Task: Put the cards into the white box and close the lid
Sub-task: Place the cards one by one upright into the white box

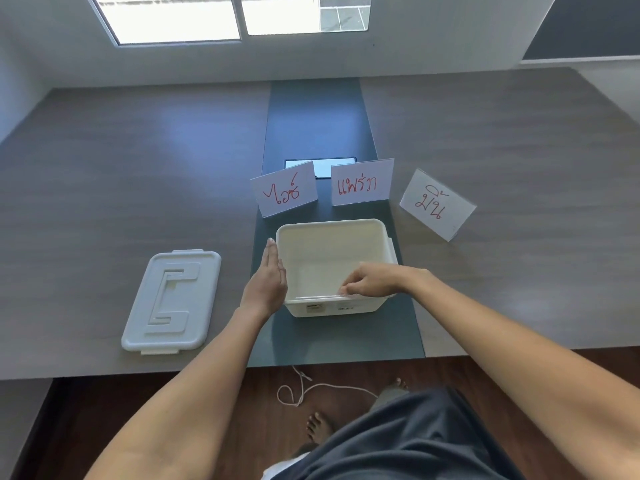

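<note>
The white box (332, 237) stands open on the dark strip in the middle of the table. Its white lid (171, 301) lies flat on the table to the left. Three folded white cards with red writing stand behind the box: one at the left (284, 193), one in the middle (362, 183) and one at the right (437, 204). My left hand (266, 282) lies flat against the box's left wall, holding nothing. My right hand (372, 280) reaches over the near rim, fingers pinched on what looks like a white card against the inside of the near wall.
A dark phone-like slab (320, 167) lies behind the two nearer cards. The table's front edge runs just below the box. On the wooden floor below are a white cord (301, 389) and my bare feet. A window is set in the wall beyond the table.
</note>
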